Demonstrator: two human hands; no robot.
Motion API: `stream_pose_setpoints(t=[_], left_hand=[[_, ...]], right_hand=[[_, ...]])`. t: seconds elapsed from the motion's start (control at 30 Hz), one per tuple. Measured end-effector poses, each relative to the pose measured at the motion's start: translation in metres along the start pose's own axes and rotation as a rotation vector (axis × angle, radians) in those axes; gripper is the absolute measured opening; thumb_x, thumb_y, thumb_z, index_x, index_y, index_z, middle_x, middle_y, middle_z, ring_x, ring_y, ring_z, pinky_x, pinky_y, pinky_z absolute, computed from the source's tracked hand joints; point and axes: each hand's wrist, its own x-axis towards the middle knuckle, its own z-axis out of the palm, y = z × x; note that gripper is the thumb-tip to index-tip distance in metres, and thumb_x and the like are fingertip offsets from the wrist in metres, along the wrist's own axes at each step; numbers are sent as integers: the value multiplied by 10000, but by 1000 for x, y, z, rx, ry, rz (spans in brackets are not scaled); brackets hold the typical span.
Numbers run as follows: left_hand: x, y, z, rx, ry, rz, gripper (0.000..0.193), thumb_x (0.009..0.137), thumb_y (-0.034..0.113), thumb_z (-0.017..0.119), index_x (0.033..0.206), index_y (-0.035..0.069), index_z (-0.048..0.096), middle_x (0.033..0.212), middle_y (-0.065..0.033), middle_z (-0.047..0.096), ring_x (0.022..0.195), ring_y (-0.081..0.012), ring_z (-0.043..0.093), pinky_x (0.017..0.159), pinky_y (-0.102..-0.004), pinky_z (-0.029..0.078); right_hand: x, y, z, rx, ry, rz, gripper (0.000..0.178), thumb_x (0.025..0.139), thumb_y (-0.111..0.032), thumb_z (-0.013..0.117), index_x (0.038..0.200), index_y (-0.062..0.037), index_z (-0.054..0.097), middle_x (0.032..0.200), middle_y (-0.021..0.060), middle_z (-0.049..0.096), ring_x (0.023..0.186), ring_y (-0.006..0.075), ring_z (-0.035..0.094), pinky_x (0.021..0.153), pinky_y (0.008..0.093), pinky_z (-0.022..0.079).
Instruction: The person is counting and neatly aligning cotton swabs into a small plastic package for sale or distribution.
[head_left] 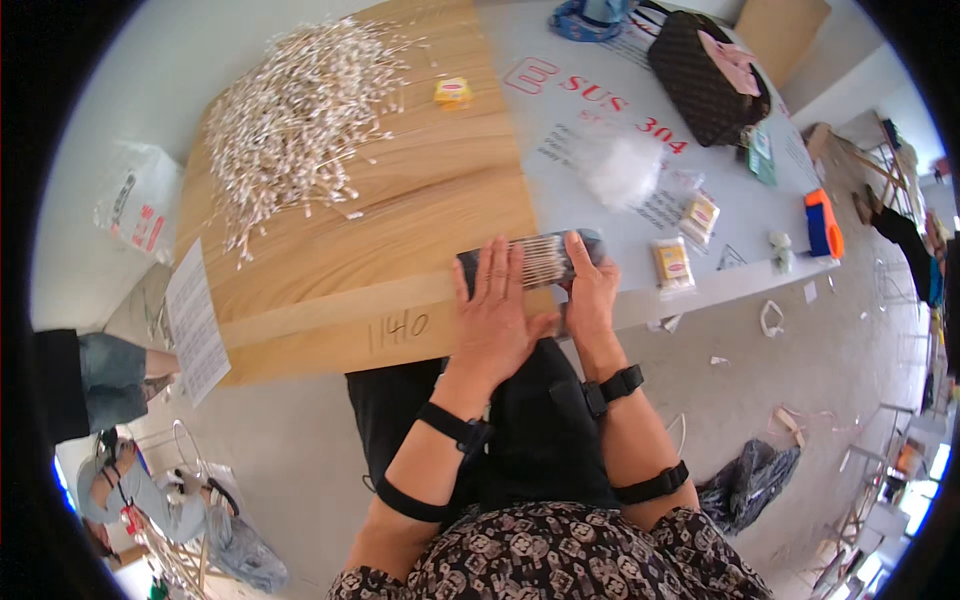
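A row of cotton swabs (541,260) lies side by side in a dark, shallow holder (470,264) at the table's near edge. My left hand (493,315) rests on the left part of the row, its fingers stretched flat over swabs and holder. At the right end, my right hand (592,295) grips the holder, thumb on top by the swabs and the other fingers mostly hidden. A big loose heap of cotton swabs (300,120) spreads over the far left of the wooden tabletop (400,230).
A small yellow packet (453,92) lies beside the heap. On the grey sheet (590,240) at right are clear plastic bags (622,170), packed swabs (674,265), an orange-and-blue tape dispenser (822,225) and a dark handbag (705,80). A paper sheet (197,320) overhangs the left edge.
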Motion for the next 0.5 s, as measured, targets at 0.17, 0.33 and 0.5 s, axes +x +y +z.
stream_pose_setpoints(t=[0.17, 0.33, 0.5], left_hand=[[-2, -6, -7, 54, 7, -29, 862, 889, 487, 569, 1487, -32, 226, 1572, -208, 185, 1472, -329, 145, 1174, -539, 41], [-3, -10, -11, -64, 140, 20, 785, 921, 414, 566, 1490, -8, 225, 1548, -213, 232, 1445, -384, 194, 1151, -554, 145], [46, -58, -40, -110, 377, 58, 598, 920, 264, 609, 1399, -23, 395, 1437, -239, 406, 1366, -413, 341, 1105, -512, 280]], right_hand=[[14, -19, -49, -153, 165, -340, 129, 890, -119, 673, 916, 4, 644, 749, -20, 583, 662, 64, 501, 608, 223, 418], [45, -78, -101, -439, 188, -380, 104, 862, -53, 643, 933, 23, 652, 761, 5, 609, 664, 74, 528, 612, 221, 430], [19, -109, -53, -738, -20, -511, 118, 869, -62, 628, 955, 16, 651, 808, 53, 633, 704, 119, 572, 648, 273, 478]])
